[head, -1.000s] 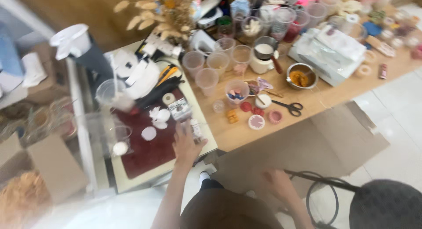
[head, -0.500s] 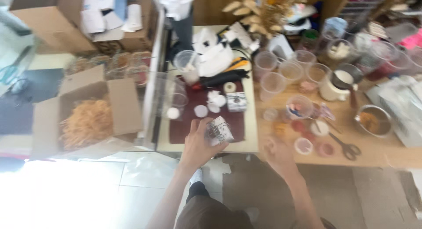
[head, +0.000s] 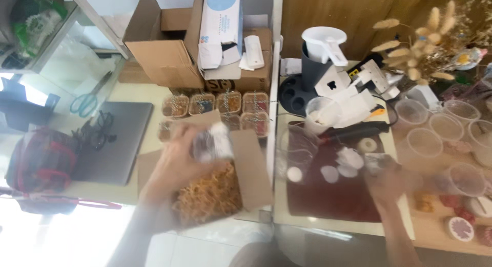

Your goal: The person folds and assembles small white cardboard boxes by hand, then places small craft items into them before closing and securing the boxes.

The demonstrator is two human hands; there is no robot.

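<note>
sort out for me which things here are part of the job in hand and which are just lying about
In hand:
left hand, holding a small clear container
open cardboard box of straw-like filler
right hand, over the dark red mat

Lying about:
laptop
scissors
dried flowers
empty plastic cups

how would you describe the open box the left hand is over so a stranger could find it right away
Start at the dark red mat on the white table, then look just past the table's left edge. The open cardboard box sits there on the floor, under the left hand holding a small jar. Unlike the taller cartons behind it, it is low, flaps spread, filled with golden shredded paper.
</note>
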